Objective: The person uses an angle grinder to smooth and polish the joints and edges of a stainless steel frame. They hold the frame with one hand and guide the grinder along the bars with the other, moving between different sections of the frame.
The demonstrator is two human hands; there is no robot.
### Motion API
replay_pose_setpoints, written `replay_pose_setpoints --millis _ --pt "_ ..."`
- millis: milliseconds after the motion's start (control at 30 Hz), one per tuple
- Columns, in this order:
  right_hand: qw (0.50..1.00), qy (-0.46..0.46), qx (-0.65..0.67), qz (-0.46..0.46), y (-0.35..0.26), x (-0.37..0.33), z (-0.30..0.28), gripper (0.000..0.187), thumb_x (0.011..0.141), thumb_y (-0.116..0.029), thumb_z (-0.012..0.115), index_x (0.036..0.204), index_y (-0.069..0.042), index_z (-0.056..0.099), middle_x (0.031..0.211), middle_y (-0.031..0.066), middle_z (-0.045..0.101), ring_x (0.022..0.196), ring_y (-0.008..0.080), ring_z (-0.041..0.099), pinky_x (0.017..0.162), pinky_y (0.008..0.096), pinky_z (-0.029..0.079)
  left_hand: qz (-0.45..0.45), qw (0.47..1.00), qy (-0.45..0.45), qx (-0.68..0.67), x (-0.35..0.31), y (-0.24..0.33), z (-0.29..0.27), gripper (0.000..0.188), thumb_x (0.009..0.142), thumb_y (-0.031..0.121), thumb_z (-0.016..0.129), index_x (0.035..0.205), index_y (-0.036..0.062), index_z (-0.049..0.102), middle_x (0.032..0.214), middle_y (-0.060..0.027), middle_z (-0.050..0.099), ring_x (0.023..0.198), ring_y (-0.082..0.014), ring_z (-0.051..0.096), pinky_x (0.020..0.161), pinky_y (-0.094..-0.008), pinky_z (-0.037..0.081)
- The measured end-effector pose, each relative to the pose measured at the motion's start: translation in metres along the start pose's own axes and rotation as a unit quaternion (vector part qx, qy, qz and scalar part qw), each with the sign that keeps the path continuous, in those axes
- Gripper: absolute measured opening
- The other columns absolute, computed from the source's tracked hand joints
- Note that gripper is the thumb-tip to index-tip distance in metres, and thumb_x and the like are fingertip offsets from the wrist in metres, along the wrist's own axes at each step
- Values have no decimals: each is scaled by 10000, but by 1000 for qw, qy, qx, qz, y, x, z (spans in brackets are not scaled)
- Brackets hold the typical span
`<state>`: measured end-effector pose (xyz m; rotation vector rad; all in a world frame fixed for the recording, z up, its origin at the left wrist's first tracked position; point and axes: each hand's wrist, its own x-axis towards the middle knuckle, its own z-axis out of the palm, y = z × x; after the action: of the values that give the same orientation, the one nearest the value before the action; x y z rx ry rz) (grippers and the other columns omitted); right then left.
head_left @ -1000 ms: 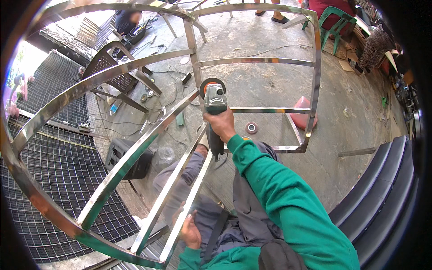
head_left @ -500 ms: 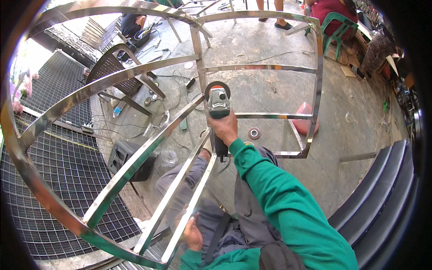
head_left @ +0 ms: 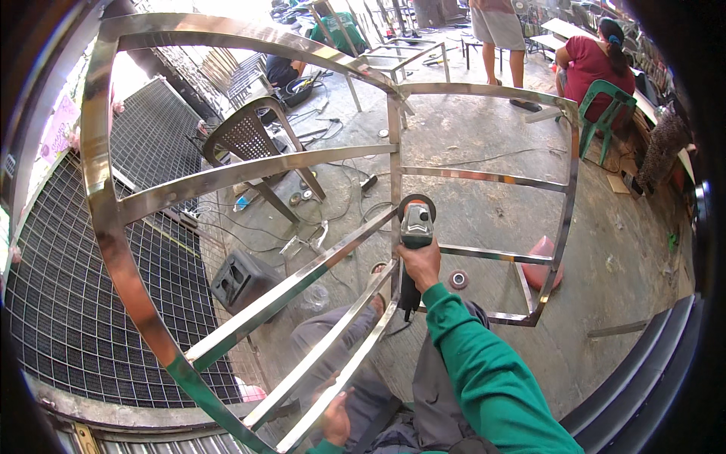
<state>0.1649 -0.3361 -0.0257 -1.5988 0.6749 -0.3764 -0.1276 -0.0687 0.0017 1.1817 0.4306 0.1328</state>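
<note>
My right hand [head_left: 421, 261] is closed around the body of an angle grinder [head_left: 417, 224], its round disc at the far end. The grinder sits beside the upright where the slats of a shiny metal frame [head_left: 121, 261] meet. This frame has a large curved outer tube and several straight slats, and it looks like part of a chair or bench. Low in the picture, my left hand [head_left: 335, 421] grips the nearest slat [head_left: 340, 380] from its side, with the thumb showing along it. Whether the disc touches the metal, I cannot tell.
A spare disc [head_left: 458, 279] and a pink bag-like object [head_left: 538, 265] lie on the floor. To the left are a brown plastic chair [head_left: 246, 140], a black case [head_left: 243, 284], cables and mesh panels [head_left: 113, 303]. Farther off, one person sits on a green chair [head_left: 605, 113]; another stands.
The view has tilted upward, so the frame, grinder and both hands appear lower and farther right, with more background showing. Both hands keep their holds.
</note>
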Motion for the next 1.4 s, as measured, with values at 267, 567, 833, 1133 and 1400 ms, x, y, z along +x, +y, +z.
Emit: replay_pose_setpoints --millis 267,567,833,1133,1400 --pt "999 -4 -28 15 9 5 4 480 688 -202 884 1072 16 697 991 156 779 883 270 758 823 396 585 -10 1000 2 -2 -2 5 5 459 858 -71 632 1306 -22 543 1444 -250 585 1292 -335 610 1014 -461 593" --pt "1000 10 -6 -7 6 3 7 650 684 -312 895 1166 28 622 1077 244 759 1019 420 749 887 474 581 -8 1000 -5 -3 -2 6 6 433 872 -69 624 1295 -27 538 1454 -256 571 1302 -319 601 1022 -448 589" --pt "1000 -1 12 -2 -4 2 4 597 691 -309 903 1126 18 658 1041 221 773 983 370 769 870 434 583 -11 1000 -6 -4 -2 5 3 442 877 -69 623 1307 -11 537 1472 -241 558 1300 -310 600 1021 -442 590" --pt "1000 -4 -14 25 0 -1 1 563 679 -254 894 1114 20 664 1026 194 773 940 337 762 848 414 586 -5 1000 -15 2 -1 6 4 448 881 -59 628 1315 -5 531 1460 -237 572 1299 -312 603 1022 -451 587" --pt "1000 2 -24 12 -5 2 2 624 678 -278 886 1162 41 655 1086 224 775 996 380 768 880 433 589 -10 1000 -14 -1 -1 3 1 446 881 -60 624 1311 -4 519 1456 -233 575 1317 -316 592 1032 -469 575"
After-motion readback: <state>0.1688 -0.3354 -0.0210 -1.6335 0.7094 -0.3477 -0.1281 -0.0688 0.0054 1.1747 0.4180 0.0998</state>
